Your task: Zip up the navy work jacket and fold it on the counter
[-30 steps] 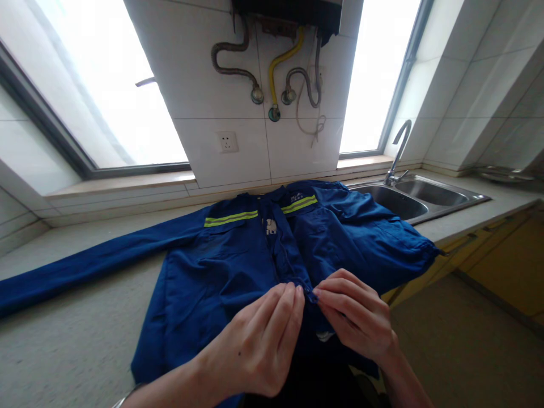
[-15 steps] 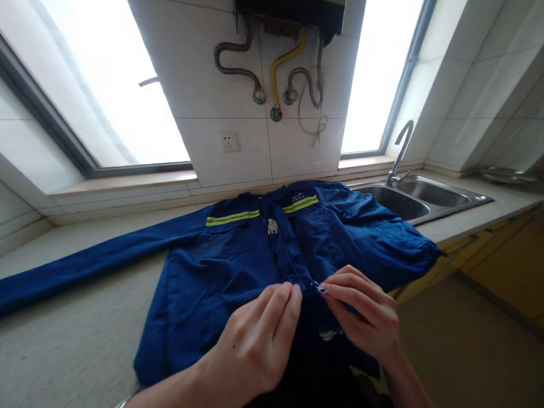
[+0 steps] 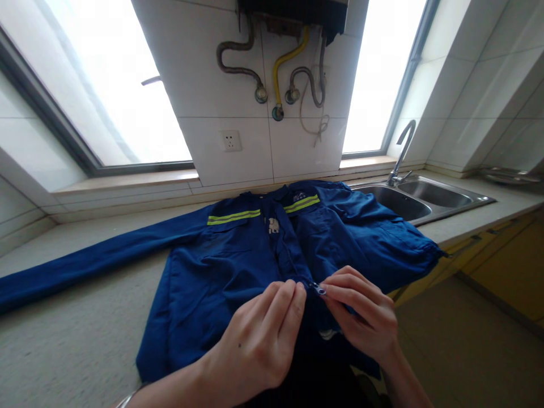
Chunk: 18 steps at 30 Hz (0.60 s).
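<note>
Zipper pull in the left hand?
No, the zipper pull is at the fingertips of the right hand.

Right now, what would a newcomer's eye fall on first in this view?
First, the blue jacket, spread over the counter, with bright yellow-green stripes across its chest. Next, the small zip pull low in the picture, pinched in the right grip, with the left grip on the jacket just beside it. Behind, on the white wall, the yellow hose stands out below a dark box.
</note>
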### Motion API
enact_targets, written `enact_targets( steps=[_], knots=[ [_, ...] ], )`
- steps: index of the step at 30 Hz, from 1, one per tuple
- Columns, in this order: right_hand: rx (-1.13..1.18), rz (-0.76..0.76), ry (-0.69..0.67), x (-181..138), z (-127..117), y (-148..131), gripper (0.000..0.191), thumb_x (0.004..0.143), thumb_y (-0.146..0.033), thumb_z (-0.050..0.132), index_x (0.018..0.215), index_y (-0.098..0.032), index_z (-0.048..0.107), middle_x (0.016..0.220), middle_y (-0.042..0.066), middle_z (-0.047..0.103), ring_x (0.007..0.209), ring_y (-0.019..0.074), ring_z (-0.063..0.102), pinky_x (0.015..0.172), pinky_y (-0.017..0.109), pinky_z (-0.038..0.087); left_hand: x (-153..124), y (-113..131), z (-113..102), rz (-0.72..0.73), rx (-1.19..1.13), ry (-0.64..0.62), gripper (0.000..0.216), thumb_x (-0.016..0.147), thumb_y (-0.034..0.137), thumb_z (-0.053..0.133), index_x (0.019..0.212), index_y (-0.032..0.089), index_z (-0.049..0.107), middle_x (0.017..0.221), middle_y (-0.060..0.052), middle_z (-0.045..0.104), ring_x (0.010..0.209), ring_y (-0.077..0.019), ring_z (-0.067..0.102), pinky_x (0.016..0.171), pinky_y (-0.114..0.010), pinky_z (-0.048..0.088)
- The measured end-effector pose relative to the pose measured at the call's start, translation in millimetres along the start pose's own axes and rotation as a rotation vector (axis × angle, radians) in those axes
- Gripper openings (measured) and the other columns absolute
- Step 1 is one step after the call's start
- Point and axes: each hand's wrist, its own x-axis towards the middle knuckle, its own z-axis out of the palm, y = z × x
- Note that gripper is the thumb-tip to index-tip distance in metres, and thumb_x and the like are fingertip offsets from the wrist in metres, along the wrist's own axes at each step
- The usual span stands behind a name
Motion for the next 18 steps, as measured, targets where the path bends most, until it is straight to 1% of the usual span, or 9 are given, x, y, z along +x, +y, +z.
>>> enact_targets(
  steps=[5,10,18],
  knots=[
    [0.003,-0.012,-0.022,-1.5,0.4,1.4,0.031,0.076,0.001,0.058,0.100,-0.017,0.066,0.084,0.008,0.066,0.074,0.0158,0.060,0.063,0.029,0.053,0.0,0.0,1.1,-0.009,0.002,0.013,0.033,0.086,0.007,0.039,0.112,0.002,0.057,0.103,-0.016,0.061,0.095,-0.0216,0.059,0.076,-0.029,0.055],
    [-0.017,-0.032,-0.042,-0.9,-0.2,1.4,0.031,0.077,0.001,0.058,0.102,-0.017,0.065,0.085,0.008,0.066,0.075,0.0161,0.060,0.063,0.029,0.053,-0.5,0.8,1.5,0.002,0.000,-0.001,0.032,0.086,0.007,0.038,0.111,0.004,0.058,0.104,-0.016,0.061,0.096,-0.0215,0.058,0.078,-0.029,0.054],
    [-0.093,-0.081,-0.060,-1.4,0.2,1.3,0.031,0.078,-0.002,0.058,0.105,-0.016,0.065,0.086,0.008,0.066,0.075,0.0164,0.061,0.063,0.029,0.054,-1.6,0.5,-2.3,0.057,0.021,-0.019,0.034,0.086,0.008,0.037,0.112,0.003,0.058,0.107,-0.017,0.060,0.102,-0.0228,0.057,0.082,-0.031,0.053]
  ],
)
